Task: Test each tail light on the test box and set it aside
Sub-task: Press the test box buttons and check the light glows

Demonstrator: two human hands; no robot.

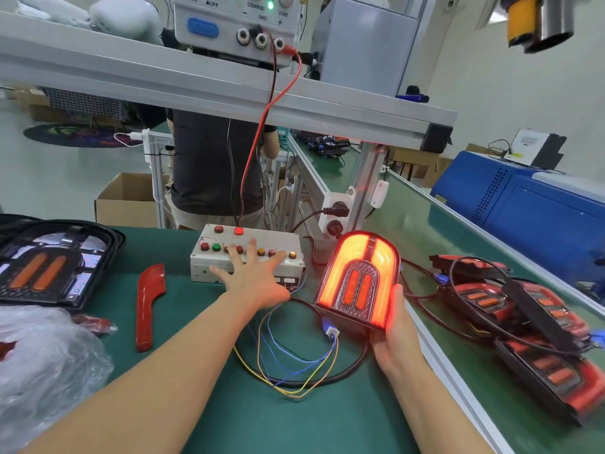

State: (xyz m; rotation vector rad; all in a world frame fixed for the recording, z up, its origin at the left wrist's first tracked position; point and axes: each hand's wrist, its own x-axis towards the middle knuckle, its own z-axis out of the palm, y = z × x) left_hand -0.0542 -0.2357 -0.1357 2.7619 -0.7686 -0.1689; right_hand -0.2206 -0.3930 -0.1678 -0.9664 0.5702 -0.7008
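Head view: green bench mat, pale workshop walls.

free: mat btwn arms | blocked: wire loops, maybe lifted

My only feed a single wide-angle head camera, looking forward and down over the green bench, close above both forearms, test box mid-frame just beyond, overhead shelf rail crossing top, edges bowed by the lens
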